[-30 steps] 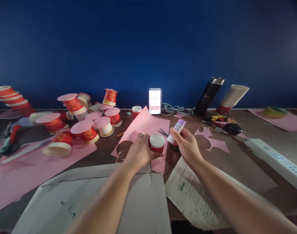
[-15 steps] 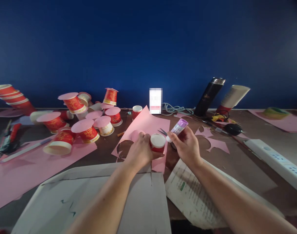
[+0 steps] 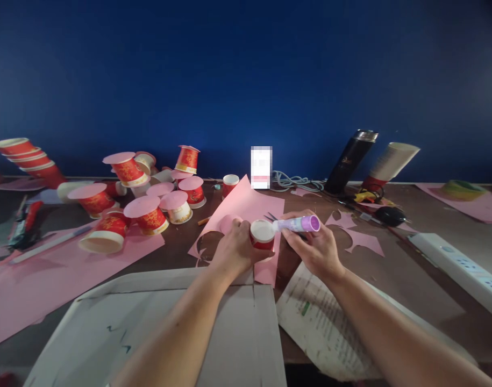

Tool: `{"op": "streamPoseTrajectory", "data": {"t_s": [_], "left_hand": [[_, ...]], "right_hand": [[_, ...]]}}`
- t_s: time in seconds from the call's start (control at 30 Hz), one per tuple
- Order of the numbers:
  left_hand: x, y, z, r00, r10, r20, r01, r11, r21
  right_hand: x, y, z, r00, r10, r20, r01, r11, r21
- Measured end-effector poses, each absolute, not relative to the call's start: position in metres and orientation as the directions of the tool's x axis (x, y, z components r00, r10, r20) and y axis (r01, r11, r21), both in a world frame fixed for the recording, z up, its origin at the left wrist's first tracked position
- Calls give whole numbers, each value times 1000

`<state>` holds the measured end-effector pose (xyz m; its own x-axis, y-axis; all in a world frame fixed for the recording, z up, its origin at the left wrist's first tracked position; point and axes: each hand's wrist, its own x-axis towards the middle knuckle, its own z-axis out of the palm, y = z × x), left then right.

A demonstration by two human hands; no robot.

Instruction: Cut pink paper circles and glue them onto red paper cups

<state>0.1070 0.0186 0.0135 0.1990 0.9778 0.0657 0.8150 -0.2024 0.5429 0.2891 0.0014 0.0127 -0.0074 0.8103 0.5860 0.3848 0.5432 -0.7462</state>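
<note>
My left hand (image 3: 238,244) is closed around a red paper cup (image 3: 263,236), its pale round end facing up. In my right hand (image 3: 315,248) is a purple and white glue stick (image 3: 297,224), lying nearly level. The white end of the glue stick meets the right side of the cup's rim. Under and behind the cup lies a cut sheet of pink paper (image 3: 254,201). The blades of a pair of scissors (image 3: 271,217) show just behind the glue stick; their handles are mostly hidden.
Several red cups with pink discs (image 3: 145,212) stand at the left. A stack of cups (image 3: 30,156) leans farther left. A cardboard piece (image 3: 157,328) and a printed sheet (image 3: 326,328) lie in front. At right are a black flask (image 3: 350,161) and a power strip (image 3: 459,263).
My right hand has tilted the glue stick from slanting to almost level and brought its white end to the cup's rim. My left hand keeps hold of the cup. The view has shifted slightly.
</note>
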Motion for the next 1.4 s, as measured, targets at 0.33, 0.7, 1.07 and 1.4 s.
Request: {"op": "streamPoseTrajectory", "data": {"t_s": [0.33, 0.7, 1.07, 1.4], "left_hand": [[106, 16, 17, 169, 985, 33, 835, -160, 527], [107, 17, 10, 161, 982, 96, 846, -187, 500], [107, 18, 14, 168, 984, 65, 838, -177, 516], [107, 18, 11, 156, 984, 90, 846, -180, 501]], "right_hand": [[291, 2, 11, -30, 876, 480, 231, 474, -850], [292, 5, 10, -30, 878, 477, 270, 466, -842], [285, 0, 15, 21, 862, 506, 224, 490, -843], [286, -2, 19, -4, 819, 573, 511, 494, -703]]}}
